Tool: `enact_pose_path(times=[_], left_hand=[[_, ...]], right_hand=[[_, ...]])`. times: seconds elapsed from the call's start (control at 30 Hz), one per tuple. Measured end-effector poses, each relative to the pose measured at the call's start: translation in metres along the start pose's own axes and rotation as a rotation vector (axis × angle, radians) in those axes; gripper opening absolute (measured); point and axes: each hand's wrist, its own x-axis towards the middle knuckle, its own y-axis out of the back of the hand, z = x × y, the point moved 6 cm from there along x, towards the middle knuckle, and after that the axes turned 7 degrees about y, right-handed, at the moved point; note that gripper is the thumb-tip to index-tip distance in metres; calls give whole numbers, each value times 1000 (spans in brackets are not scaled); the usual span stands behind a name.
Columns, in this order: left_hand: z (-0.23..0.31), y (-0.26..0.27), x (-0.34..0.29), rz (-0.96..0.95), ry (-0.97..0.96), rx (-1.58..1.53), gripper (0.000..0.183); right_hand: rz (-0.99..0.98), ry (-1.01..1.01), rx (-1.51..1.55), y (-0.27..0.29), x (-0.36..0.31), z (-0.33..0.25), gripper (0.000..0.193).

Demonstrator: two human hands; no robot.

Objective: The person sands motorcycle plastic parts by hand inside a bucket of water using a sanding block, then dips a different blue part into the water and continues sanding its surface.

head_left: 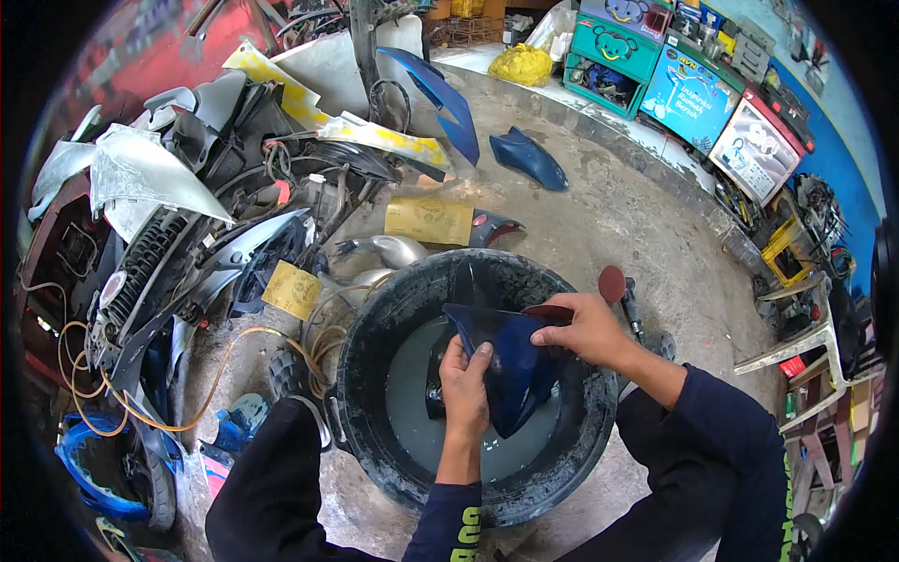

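A dark blue plastic body panel (510, 361) is held over a black round tub (375, 318) that has cloudy water in its bottom. My left hand (465, 384) grips the panel's lower left edge. My right hand (579, 328) presses a dark reddish sanding sheet (548, 312) onto the panel's upper right part. Both forearms wear dark blue sleeves.
Stripped motorcycle parts, silver and blue panels and cables are piled at the left (187, 234). Yellow sandpaper sheets (429, 220) lie on the concrete floor behind the tub. A power sander with a red disc (613, 283) lies to the right. Shelves and boxes line the right wall.
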Motion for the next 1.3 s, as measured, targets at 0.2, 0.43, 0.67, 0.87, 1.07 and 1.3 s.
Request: enact_pose_path(times=[0.2, 0.43, 0.67, 0.87, 1.07, 1.3], left_hand=[[0, -1, -2, -27, 4, 74, 27], [-6, 6, 3, 19, 22, -53, 25], [0, -1, -3, 105, 22, 90, 21], [3, -3, -4, 58, -24, 93, 22], [3, -5, -2, -5, -6, 15, 22], [1, 2, 0, 60, -3, 52, 21]], right_hand=[[-10, -9, 58, -2, 0, 4, 39], [-23, -8, 77, -2, 2, 1, 38], [-25, 85, 11, -9, -3, -4, 38], [-25, 25, 5, -5, 1, -2, 39], [-12, 33, -8, -1, -1, -13, 38], [-16, 79, -28, -5, 0, -9, 37]])
